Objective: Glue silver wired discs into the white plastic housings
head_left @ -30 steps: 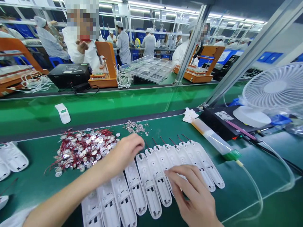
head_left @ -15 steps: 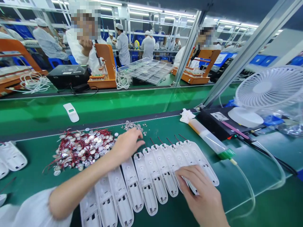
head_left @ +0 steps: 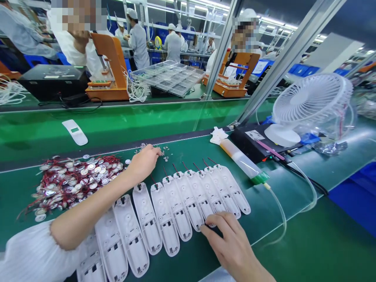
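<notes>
Hovering by the worktop's (head_left: 252, 199) far edge, the left hand (head_left: 143, 162) bunches its fingers, grip unclear; right hand's (head_left: 230, 243) spread loosely. Several shells (head_left: 166, 219) carry wires (head_left: 185, 166); leftmost show none.

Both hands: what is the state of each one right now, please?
Left hand: bent fingers at the small parts; cannot tell if it holds any.
Right hand: loosely curled by the white cases; grip cannot be told.

Green bench top (head_left: 190, 153): white housings (head_left: 176, 203) side by side in a slanted row, pile of red-wired discs (head_left: 79, 180) to their left, small metallic bits (head_left: 166, 149) near the back edge; syringe (head_left: 241, 160) and black box (head_left: 246, 147) right.
</notes>
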A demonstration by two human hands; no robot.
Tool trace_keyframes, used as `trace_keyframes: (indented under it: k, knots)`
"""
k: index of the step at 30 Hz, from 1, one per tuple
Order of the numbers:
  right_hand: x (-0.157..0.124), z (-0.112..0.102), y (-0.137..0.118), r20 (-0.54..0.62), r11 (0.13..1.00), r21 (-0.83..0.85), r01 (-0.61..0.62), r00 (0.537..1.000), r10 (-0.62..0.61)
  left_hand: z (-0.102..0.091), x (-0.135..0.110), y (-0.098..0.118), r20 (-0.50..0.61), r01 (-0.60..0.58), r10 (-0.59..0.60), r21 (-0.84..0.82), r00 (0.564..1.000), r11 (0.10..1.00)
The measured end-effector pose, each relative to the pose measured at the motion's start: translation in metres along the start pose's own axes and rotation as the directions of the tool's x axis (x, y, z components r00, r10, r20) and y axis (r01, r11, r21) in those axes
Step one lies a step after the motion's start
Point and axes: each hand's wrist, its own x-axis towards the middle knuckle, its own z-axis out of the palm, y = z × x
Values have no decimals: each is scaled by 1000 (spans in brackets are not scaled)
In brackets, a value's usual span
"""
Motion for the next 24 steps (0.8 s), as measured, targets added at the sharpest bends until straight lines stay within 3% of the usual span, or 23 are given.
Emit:
trace_keyframes:
  k: [8, 13, 18, 24]
  knots:
    - [-6, 4, 3, 29, 991, -96, 88, 996, -86, -19, -19, 11, -92, -97, 83, -160, 992, 982]
    - [-7, 4, 0, 29, 976, -170, 135, 991, -132, -25, -37, 28, -146, -206, 163, -357, 976, 911]
    - [-4, 2, -3, 48, 968, -202, 148, 989, -141, -31, -51, 38, -159, -277, 231, -418, 960, 865]
    - [-9, 6, -4, 62, 969, -213, 126, 991, -116, -31, -68, 52, -124, -269, 242, -552, 962, 789]
